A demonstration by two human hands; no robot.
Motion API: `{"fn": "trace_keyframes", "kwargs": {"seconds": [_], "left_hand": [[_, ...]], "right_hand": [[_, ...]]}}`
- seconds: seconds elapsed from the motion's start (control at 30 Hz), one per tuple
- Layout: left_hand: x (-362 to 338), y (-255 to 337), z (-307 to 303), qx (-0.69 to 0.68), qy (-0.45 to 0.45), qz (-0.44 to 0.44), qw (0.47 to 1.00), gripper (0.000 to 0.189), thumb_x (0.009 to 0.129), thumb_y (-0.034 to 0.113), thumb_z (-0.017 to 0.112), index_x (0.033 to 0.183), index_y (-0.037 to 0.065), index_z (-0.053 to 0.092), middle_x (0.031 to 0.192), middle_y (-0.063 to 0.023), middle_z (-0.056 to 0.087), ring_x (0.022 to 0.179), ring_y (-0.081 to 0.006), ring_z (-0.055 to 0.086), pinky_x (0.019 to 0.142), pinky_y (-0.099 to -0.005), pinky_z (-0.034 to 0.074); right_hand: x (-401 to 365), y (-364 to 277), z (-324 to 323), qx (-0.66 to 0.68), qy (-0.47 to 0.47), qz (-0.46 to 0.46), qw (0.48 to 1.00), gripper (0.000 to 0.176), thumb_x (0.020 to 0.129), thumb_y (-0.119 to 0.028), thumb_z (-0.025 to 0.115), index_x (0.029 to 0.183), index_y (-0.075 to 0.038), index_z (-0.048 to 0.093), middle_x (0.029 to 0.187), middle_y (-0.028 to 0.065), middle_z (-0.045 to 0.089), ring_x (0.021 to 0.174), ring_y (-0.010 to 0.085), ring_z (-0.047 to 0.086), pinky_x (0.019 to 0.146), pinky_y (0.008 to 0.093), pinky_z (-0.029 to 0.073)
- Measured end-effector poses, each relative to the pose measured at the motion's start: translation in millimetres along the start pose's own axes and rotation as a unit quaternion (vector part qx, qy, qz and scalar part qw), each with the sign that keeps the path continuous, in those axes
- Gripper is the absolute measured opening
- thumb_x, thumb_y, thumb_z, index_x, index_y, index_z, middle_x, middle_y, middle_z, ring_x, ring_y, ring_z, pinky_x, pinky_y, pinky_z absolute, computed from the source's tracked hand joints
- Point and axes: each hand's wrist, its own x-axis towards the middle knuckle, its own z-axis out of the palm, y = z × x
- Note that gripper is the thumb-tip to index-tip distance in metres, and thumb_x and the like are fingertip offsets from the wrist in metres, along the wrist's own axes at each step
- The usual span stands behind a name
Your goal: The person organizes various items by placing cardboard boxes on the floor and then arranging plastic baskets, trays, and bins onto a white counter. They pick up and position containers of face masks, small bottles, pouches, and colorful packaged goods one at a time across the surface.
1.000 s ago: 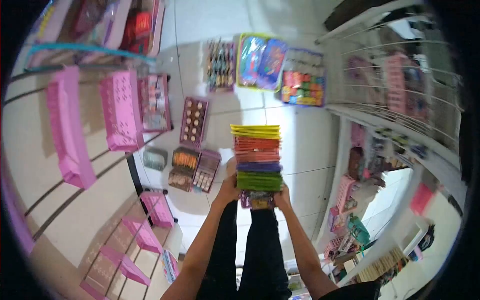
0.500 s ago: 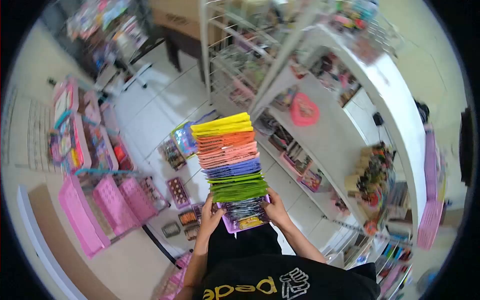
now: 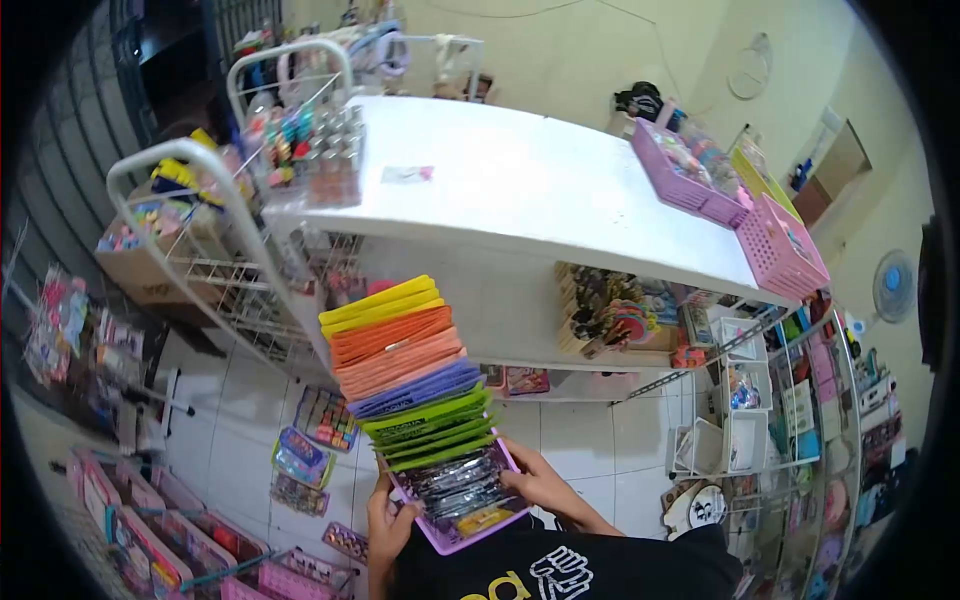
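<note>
A purple plastic basket (image 3: 447, 545) is held in front of my body, tilted, with rows of flat packets standing in it. From far to near come yellow packets (image 3: 380, 305), orange packets (image 3: 390, 342), salmon packets (image 3: 405, 372), blue packets (image 3: 418, 388), green packets (image 3: 430, 425) and dark shiny packets (image 3: 458, 485). A small yellow piece (image 3: 482, 520) lies at the near end. My left hand (image 3: 392, 520) grips the left side of the basket, thumb over the rim. On the opposite side my right hand (image 3: 537, 478) is closed on the rim, its fingers partly hidden underneath.
Ahead stands a white counter (image 3: 510, 160) bearing a rack of small bottles (image 3: 325, 150) and pink baskets (image 3: 780, 245). A white wire rack (image 3: 225, 275) adjoins its left end. Pink bins (image 3: 140, 520) stand lower left, packaged goods (image 3: 325, 418) lie on the tiles, and shelving (image 3: 790, 400) stands right.
My view has swung up and to the right, bringing the counter top into sight. The basket now sits lower and further left in view, turned slightly, still in both hands.
</note>
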Motion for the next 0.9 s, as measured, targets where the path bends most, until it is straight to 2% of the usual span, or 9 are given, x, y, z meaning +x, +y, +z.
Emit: {"fn": "trace_keyframes", "kwargs": {"seconds": [0.1, 0.2, 0.27, 0.33, 0.43, 0.57, 0.73, 0.87, 0.9], "left_hand": [[9.5, 11.7, 27.6, 0.004, -0.041, -0.030, 0.999, 0.042, 0.061, -0.003, 0.047, 0.100, -0.007, 0.035, 0.088, -0.0091, 0.045, 0.077, -0.0112, 0.045, 0.067, -0.0213, 0.037], [24.1, 35.4, 54.1, -0.006, -0.060, -0.090, 0.994, 0.043, 0.060, 0.000, 0.048, 0.101, -0.008, 0.035, 0.087, -0.0098, 0.046, 0.077, -0.0121, 0.045, 0.064, -0.0213, 0.038], [38.8, 39.7, 68.7, 0.013, -0.076, -0.064, 0.995, 0.045, 0.060, 0.002, 0.049, 0.102, -0.008, 0.035, 0.088, -0.0108, 0.046, 0.078, -0.0132, 0.045, 0.066, -0.0225, 0.038], [54.9, 45.7, 82.8, 0.042, -0.083, -0.017, 0.996, 0.049, 0.058, 0.005, 0.050, 0.103, -0.009, 0.035, 0.090, -0.0127, 0.047, 0.080, -0.0152, 0.046, 0.069, -0.0249, 0.037], [91.6, 64.1, 112.8, 0.086, -0.162, 0.015, 0.983, 0.048, 0.058, 0.005, 0.050, 0.103, -0.008, 0.037, 0.091, -0.0114, 0.047, 0.083, -0.0157, 0.045, 0.074, -0.0258, 0.034], [127.6, 66.0, 157.4, 0.093, -0.216, 0.037, 0.971, 0.047, 0.060, 0.004, 0.048, 0.105, -0.006, 0.037, 0.094, -0.0087, 0.046, 0.085, -0.0129, 0.043, 0.074, -0.0228, 0.033], [159.1, 54.9, 212.7, 0.020, -0.254, 0.005, 0.967, 0.051, 0.065, 0.004, 0.044, 0.113, -0.004, 0.028, 0.093, -0.0051, 0.046, 0.079, -0.0107, 0.042, 0.071, -0.0215, 0.034], [182.4, 48.1, 237.2, 0.061, -0.287, -0.019, 0.956, 0.053, 0.067, 0.004, 0.041, 0.116, -0.003, 0.024, 0.101, -0.0069, 0.043, 0.086, -0.0115, 0.041, 0.075, -0.0227, 0.033], [183.7, 50.1, 245.4, 0.015, -0.282, -0.053, 0.958, 0.051, 0.070, 0.006, 0.043, 0.116, -0.003, 0.023, 0.102, -0.0084, 0.042, 0.091, -0.0129, 0.039, 0.077, -0.0236, 0.033]], "right_hand": [[-19.3, -27.5, -25.9, 0.032, 0.041, 0.025, 0.998, 0.053, 0.061, 0.001, 0.042, 0.113, -0.001, 0.031, 0.104, 0.0102, 0.044, 0.095, 0.0154, 0.040, 0.080, 0.0226, 0.030], [-30.5, -35.3, -54.6, -0.022, 0.041, -0.027, 0.999, 0.055, 0.061, 0.001, 0.043, 0.115, 0.000, 0.028, 0.108, 0.0112, 0.040, 0.099, 0.0156, 0.037, 0.082, 0.0231, 0.029], [-31.6, -45.9, -70.8, 0.003, 0.042, -0.056, 0.998, 0.058, 0.061, -0.001, 0.045, 0.116, 0.001, 0.026, 0.112, 0.0117, 0.037, 0.102, 0.0158, 0.035, 0.084, 0.0243, 0.027], [-28.1, -53.2, -89.1, -0.050, 0.047, -0.160, 0.985, 0.061, 0.059, -0.004, 0.048, 0.116, 0.002, 0.025, 0.113, 0.0117, 0.036, 0.102, 0.0158, 0.034, 0.085, 0.0259, 0.026], [-20.1, -65.8, -114.5, -0.020, 0.081, -0.208, 0.974, 0.063, 0.058, -0.008, 0.049, 0.115, 0.003, 0.025, 0.112, 0.0119, 0.036, 0.101, 0.0163, 0.035, 0.086, 0.0267, 0.025], [-15.8, -81.8, -151.8, 0.051, 0.118, -0.180, 0.975, 0.066, 0.057, -0.011, 0.048, 0.116, 0.003, 0.023, 0.110, 0.0122, 0.036, 0.099, 0.0170, 0.035, 0.086, 0.0256, 0.023], [-8.1, -87.3, -197.0, 0.092, 0.147, -0.236, 0.956, 0.067, 0.056, -0.012, 0.046, 0.117, 0.004, 0.021, 0.112, 0.0122, 0.035, 0.102, 0.0174, 0.034, 0.086, 0.0251, 0.023], [3.8, -88.1, -229.4, 0.086, 0.173, -0.253, 0.948, 0.065, 0.060, -0.017, 0.044, 0.117, 0.003, 0.022, 0.113, 0.0128, 0.034, 0.103, 0.0184, 0.033, 0.087, 0.0252, 0.023], [8.9, -86.9, -240.0, 0.092, 0.161, -0.259, 0.948, 0.060, 0.064, -0.016, 0.042, 0.118, 0.002, 0.021, 0.115, 0.0113, 0.032, 0.102, 0.0167, 0.033, 0.086, 0.0242, 0.023]]}}
